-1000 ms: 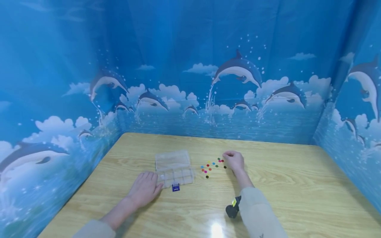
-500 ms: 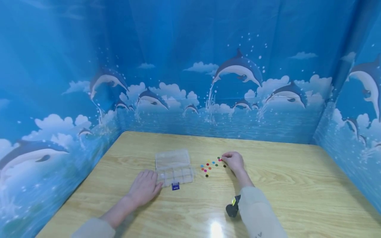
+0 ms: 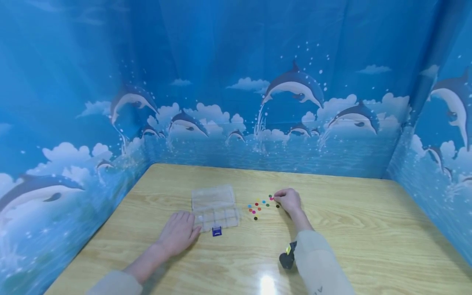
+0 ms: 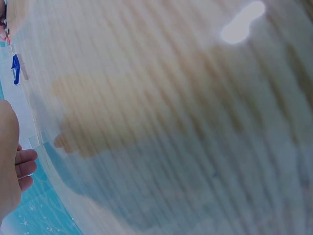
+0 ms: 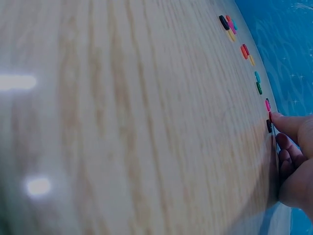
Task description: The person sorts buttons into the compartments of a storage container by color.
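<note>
Over the last second the right hand (image 3: 289, 200) has shifted slightly left and down. Its fingertips, earlier just beside a red disc (image 5: 270, 116), now cover it in the head view; the right wrist view shows the disc at the fingertips, on the worktop (image 3: 361, 229), though I cannot tell whether it is pinched or only touched. A pink disc (image 3: 271, 198) lies just left of it, a black disc (image 3: 277, 206) nearer the person. The other coloured discs (image 3: 256, 204) stay scattered as before. The left hand (image 3: 180, 233) has not moved: fingers extended, it rests at the left edge of the clear compartment box (image 3: 221, 218), which remains open, well apart from the right hand.
</note>
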The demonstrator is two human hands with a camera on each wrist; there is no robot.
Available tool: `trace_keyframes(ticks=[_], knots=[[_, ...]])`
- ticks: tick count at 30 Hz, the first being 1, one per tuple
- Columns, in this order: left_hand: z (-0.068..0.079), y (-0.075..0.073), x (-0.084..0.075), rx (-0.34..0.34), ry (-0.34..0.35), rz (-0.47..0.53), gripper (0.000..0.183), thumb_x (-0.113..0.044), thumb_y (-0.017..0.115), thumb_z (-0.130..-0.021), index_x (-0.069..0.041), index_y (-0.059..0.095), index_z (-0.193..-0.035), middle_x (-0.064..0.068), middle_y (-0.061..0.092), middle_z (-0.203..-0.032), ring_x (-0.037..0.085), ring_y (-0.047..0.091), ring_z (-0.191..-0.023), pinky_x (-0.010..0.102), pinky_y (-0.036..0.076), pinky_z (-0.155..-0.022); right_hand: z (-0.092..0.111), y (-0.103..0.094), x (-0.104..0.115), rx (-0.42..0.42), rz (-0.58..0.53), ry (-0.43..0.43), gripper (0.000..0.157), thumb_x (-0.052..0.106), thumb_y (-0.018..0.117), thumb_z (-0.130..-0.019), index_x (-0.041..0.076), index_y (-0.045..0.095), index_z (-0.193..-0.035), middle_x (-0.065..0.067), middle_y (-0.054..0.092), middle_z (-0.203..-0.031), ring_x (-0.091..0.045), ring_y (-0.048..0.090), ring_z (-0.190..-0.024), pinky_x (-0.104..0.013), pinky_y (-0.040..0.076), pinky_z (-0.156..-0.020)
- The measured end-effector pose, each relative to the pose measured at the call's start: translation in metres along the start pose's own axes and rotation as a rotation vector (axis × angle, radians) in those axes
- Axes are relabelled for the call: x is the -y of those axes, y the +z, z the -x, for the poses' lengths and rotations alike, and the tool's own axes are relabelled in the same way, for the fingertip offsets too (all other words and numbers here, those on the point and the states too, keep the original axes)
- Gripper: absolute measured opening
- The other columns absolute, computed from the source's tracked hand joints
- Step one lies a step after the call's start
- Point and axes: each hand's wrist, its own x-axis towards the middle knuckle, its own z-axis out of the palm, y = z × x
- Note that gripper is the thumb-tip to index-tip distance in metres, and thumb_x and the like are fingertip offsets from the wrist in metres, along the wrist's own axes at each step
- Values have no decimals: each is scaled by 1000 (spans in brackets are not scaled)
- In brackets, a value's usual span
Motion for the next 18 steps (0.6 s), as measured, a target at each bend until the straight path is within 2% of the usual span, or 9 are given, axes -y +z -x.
trace_keyframes(ticks=[18], knots=[[1,-1,-1,7,-4,-4,33,-34,53,-92,-1,52,-91,12,53,-87,28,52,-88,43,42,-85,3,0,-1,-5,43,-27,7,5,67,-82,-1,70,-84,-11,66,-86,-30,59,-90,-44,46,-84]])
